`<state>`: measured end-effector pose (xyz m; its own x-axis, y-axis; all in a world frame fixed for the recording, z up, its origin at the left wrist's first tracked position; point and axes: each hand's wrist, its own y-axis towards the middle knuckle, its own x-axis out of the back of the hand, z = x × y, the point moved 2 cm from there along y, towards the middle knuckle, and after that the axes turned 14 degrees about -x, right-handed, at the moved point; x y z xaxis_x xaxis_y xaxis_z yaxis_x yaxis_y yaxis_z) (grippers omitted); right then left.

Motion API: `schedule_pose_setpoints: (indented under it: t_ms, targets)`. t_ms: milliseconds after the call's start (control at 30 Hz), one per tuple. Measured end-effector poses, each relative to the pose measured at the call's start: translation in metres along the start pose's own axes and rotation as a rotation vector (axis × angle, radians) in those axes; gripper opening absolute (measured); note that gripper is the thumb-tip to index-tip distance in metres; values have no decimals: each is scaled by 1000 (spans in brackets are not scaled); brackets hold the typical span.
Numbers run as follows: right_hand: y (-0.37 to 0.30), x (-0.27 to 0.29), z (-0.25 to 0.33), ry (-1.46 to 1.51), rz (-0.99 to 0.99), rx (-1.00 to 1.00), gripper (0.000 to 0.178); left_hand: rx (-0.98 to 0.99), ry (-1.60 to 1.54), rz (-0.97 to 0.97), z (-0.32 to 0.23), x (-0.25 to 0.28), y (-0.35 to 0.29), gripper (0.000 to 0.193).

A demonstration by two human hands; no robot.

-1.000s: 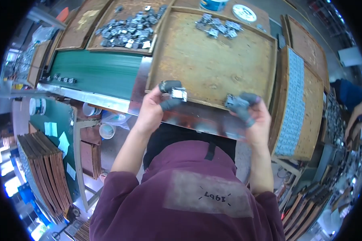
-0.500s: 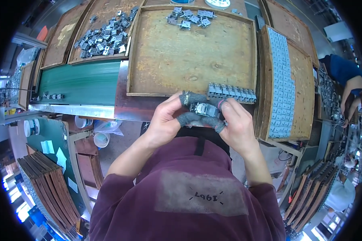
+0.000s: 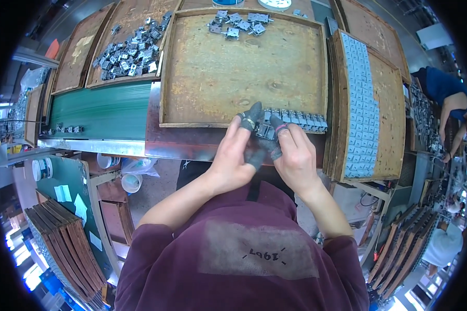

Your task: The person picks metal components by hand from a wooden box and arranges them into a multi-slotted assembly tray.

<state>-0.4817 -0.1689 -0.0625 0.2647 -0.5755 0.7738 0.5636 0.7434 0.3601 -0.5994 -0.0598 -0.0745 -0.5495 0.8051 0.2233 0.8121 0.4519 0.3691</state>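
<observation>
A small boxy metal part (image 3: 265, 131) is held at the front edge of the wooden tray (image 3: 192, 125), by the left end of a row of similar metal parts (image 3: 301, 120). My right hand (image 3: 297, 158) grips it from the right, with grey covers on thumb and finger. My left hand (image 3: 233, 158) is at its left side, also in grey finger covers. Its index finger reaches over the tray edge against the part, and the thumb is spread away from it. The covered fingertips hide some of the part.
Several loose metal parts (image 3: 238, 23) lie at the tray's far end. Left of it are a heaped tray of parts (image 3: 127, 54) and a green belt (image 3: 106, 106). On the right, a stacked tray (image 3: 337, 103) carries pale parts in rows. A co-worker (image 3: 446, 96) bends at the far right.
Both hands have moved forward with the metal part, from the table's front edge to the tray rim beside the row. My left thumb has come away from the part.
</observation>
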Motion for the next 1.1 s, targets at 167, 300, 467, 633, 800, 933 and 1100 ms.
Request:
schedule_pose_setpoints:
  t_ms: [167,300,467,633,800,933,1100]
  targets:
    - [3,11,6,176,194,-155,34,-215,290,38,13,0,5,74]
    - [8,11,-19,403,432,-342,43,-250,123,75,14,-4,8,76]
    - [5,14,-30,424,468,-273,42,-363,190,125,13,-15,15,69]
    - [1,17,-41,383,493,-311,41,-382,235,184,13,-21,19,61]
    - [30,58,-103,259,341,-564,39,-136,451,228,48,1,33,58]
    - [48,120,-248,-19,-270,-800,29,263,209,146,126,39,25,49]
    - [34,141,-369,199,-145,-1191,32,551,139,591,144,18,51,59]
